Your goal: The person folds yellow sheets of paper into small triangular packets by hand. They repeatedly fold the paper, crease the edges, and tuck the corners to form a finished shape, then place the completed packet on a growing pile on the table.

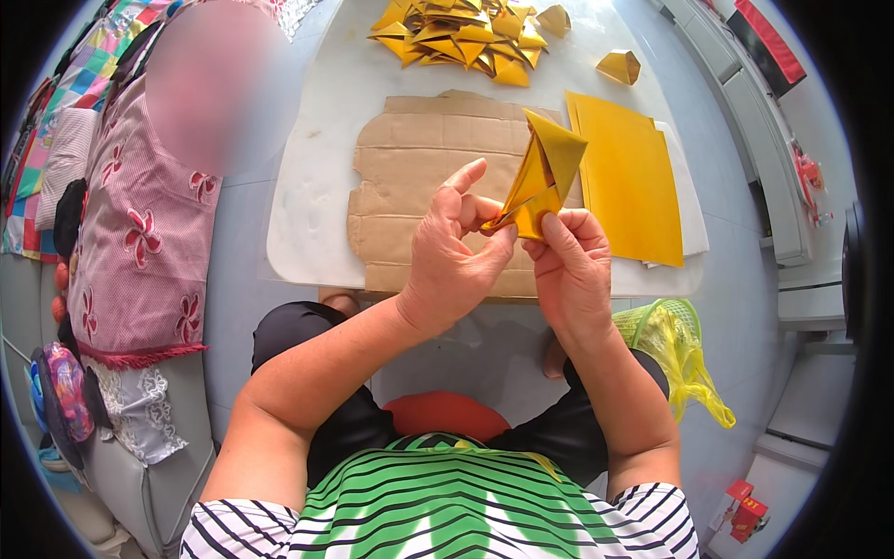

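A partly folded piece of gold foil paper (pixel 552 164) is held up over the cardboard sheet (pixel 419 164), its pointed end tilted away from me. My left hand (pixel 454 255) pinches its lower left corner between thumb and fingers, with the index finger raised apart. At the bottom edge, the thumb and fingers of my right hand (pixel 576 262) grip the same piece. Just right of it lies a stack of flat gold paper sheets (pixel 628 182). Farther off, a heap of folded gold paper pieces (pixel 468 35) rests on the white table (pixel 314 161).
Two folded gold pieces, one a boat-like shape (pixel 619 67), sit right of the heap. A green plastic basket (pixel 632 325) with a yellow bag (pixel 674 349) stands by my right knee. Under me is a red stool (pixel 447 412). A sofa with a pink cover (pixel 140 293) lines the left.
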A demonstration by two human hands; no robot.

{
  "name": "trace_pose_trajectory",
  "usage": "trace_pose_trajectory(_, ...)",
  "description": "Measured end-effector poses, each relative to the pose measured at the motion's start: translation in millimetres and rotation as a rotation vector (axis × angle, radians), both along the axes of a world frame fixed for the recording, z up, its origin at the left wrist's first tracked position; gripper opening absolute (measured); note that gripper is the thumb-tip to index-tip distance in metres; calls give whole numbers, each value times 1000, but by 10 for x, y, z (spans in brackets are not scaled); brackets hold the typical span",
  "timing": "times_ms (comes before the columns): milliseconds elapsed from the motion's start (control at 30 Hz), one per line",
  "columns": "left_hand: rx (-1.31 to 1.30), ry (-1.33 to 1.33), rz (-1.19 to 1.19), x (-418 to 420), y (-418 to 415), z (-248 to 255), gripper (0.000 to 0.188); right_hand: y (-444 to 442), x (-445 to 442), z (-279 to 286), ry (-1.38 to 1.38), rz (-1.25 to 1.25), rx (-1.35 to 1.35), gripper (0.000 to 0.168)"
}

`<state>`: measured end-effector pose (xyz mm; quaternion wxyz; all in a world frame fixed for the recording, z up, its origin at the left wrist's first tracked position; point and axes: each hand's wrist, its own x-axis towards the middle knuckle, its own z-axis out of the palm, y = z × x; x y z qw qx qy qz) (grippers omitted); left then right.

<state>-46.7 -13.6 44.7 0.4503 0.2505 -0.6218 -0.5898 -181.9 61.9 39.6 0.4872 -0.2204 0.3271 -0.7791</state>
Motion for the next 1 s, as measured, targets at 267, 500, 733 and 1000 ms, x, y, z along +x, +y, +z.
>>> trace_pose_trajectory(267,68,-30,-20,31,-5,23,60,1,-17,-43,-5,20,-7,2)
trace_pose_trajectory(500,121,-42,-82,32,-55,-18,47,8,-34,-70,23,10,26,2)
trace_pose_trajectory(733,438,-82,-238,69,-132,46,12,40,-18,-46,165,45,102,5)
trace_pose_trajectory(1000,499,97,-187,66,-143,-28,14,79,-37,-38,436,90,291,15)
